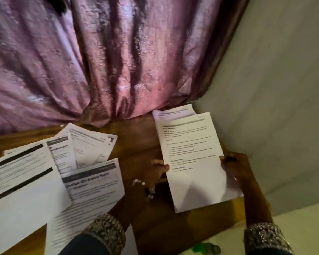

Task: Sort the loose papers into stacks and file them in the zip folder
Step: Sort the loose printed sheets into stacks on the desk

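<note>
Toward the right edge of the wooden table [136,144], a printed sheet [193,159] is held by both hands. Its left margin is pinched by the left hand [155,172], with the thumb laid on top of the page and the other fingers hidden beneath it. Its right margin is gripped by the right hand [234,166], whose fingers are curled over the edge of the paper. The sheet is slightly tilted, and its lower corner reaches past the near right edge of the table. A second sheet [173,112] is seen at the far right corner, partly covered by the held page.

Across the left half of the table, a spread of loose papers [63,172] is laid out, overlapping one another at different angles; several bear dark header bars, and the text is too blurred to be read. A patterned cuff [107,232] is worn on the left wrist and a similar one on the right. A purple curtain [99,61] hangs along the far edge of the table, and a pale wall [274,89] stands to the right. A small green object [206,249] lies below the near edge; what it is cannot be told.
</note>
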